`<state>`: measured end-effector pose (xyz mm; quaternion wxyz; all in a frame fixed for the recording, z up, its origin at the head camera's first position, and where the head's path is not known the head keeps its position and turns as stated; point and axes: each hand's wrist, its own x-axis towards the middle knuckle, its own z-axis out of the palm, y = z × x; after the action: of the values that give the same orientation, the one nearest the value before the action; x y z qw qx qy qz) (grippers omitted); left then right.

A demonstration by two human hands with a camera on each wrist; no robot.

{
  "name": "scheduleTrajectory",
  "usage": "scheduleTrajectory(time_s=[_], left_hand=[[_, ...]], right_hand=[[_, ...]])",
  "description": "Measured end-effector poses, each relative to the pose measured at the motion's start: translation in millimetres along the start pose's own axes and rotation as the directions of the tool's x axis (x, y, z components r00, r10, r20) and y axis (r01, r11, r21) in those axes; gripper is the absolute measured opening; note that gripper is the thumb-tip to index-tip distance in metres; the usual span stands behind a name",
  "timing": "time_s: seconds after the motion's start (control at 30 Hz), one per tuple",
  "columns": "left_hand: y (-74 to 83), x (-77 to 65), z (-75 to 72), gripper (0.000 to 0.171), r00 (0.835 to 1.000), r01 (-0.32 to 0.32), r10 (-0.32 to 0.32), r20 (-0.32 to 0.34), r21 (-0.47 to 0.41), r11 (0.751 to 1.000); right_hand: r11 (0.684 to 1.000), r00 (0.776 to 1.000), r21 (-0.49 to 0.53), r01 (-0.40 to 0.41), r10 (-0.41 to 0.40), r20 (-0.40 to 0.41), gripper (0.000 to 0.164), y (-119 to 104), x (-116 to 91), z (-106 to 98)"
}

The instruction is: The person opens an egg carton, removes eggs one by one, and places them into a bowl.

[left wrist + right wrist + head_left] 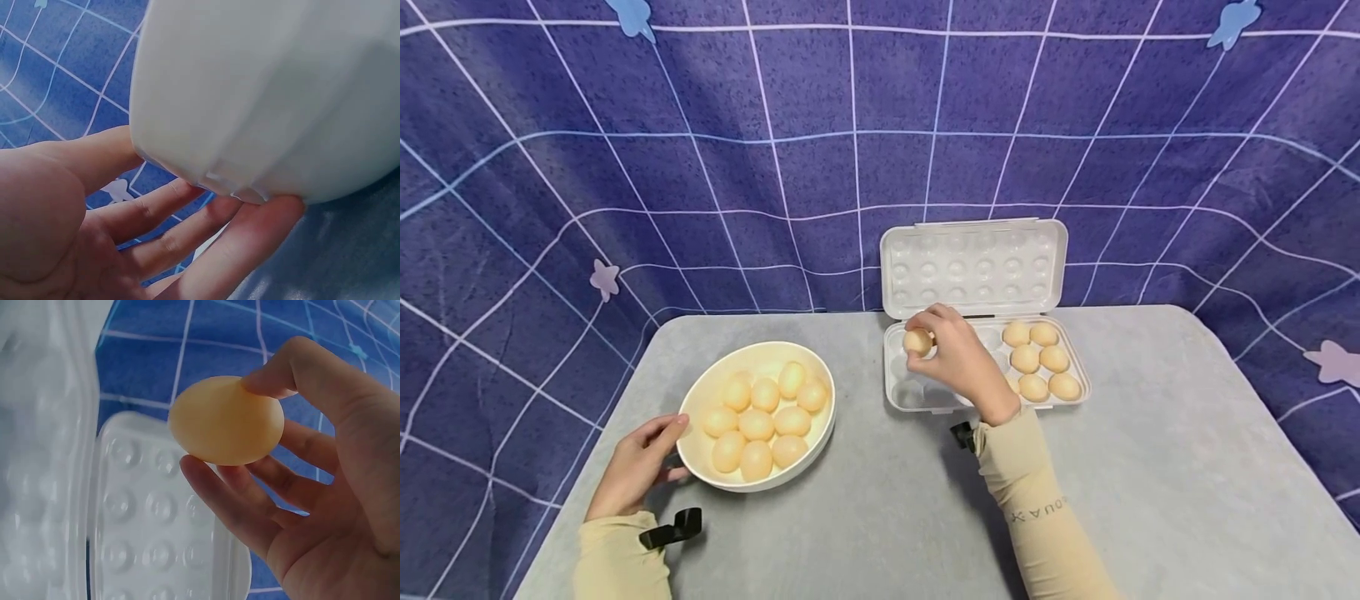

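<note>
A white bowl [702, 396] with several light-brown eggs [756, 425] in it stands at the left of the table. My left hand [636, 465] holds its left side, thumb at the rim and fingers against the outer wall below. In the left wrist view, fingertips meet the bowl's underside [250, 106]. My right hand [958, 354] pinches one egg [219, 422] between thumb and fingers, over the left end of a clear plastic egg carton [908, 393]. Several eggs [1026, 359] sit in the carton's right-hand cups; my hand and wrist hide some middle cups.
The carton's lid [973, 268] stands raised at the back, leaning near a blue grid-patterned cloth [895, 158] that hangs behind and beside the table. Grey tabletop [865, 500] lies between bowl and carton.
</note>
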<state>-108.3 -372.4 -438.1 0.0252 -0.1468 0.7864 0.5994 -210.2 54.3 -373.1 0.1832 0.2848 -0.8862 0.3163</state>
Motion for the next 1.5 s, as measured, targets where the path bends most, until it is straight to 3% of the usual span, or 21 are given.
scheduleTrajectory(time_s=[0.13, 0.3, 0.47, 0.73, 1.1, 1.17, 1.5], left_hand=[[-17.5, 13.0, -8.6, 0.058, 1.0, 0.012, -0.011, 0.021, -0.023, 1.0], [-22.2, 14.7, -11.5, 0.054, 0.999, -0.04, 0.042, 0.03, -0.051, 0.998], [-12.1, 7.0, -5.7, 0.049, 0.998, -0.05, 0.051, 0.021, -0.06, 0.997], [11.0, -6.2, 6.1, 0.062, 0.998, -0.057, 0.057, 0.007, 0.023, 0.998], [7.3, -6.8, 3.0, 0.056, 0.999, -0.041, 0.041, -0.007, 0.011, 0.999], [8.2, -7.9, 3.3, 0.06, 0.999, -0.046, 0.045, 0.005, 0.043, 0.998], [9.9, -8.5, 4.9, 0.061, 0.999, -0.035, 0.036, -0.013, 0.038, 0.999]], right_hand=[[0.998, 1.0, 0.057, 0.01, -0.011, 0.007, 0.027, -14.6, 4.9, 9.7], [0.994, 0.999, 0.097, 0.044, -0.043, -0.006, 0.026, -35.0, 6.8, 23.5], [0.99, 0.996, 0.106, 0.091, -0.092, 0.006, 0.026, -50.1, 6.1, 35.0], [0.985, 0.987, 0.103, 0.141, -0.147, 0.062, 0.028, -61.8, 3.1, 47.1], [0.966, 0.961, 0.097, 0.239, -0.249, 0.121, 0.026, -75.8, 4.9, 68.1], [0.965, 0.955, 0.082, 0.248, -0.257, 0.146, 0.027, -77.7, 4.7, 71.5], [0.964, 0.935, 0.003, 0.267, -0.26, 0.243, 0.029, -87.1, 1.1, 83.4]])
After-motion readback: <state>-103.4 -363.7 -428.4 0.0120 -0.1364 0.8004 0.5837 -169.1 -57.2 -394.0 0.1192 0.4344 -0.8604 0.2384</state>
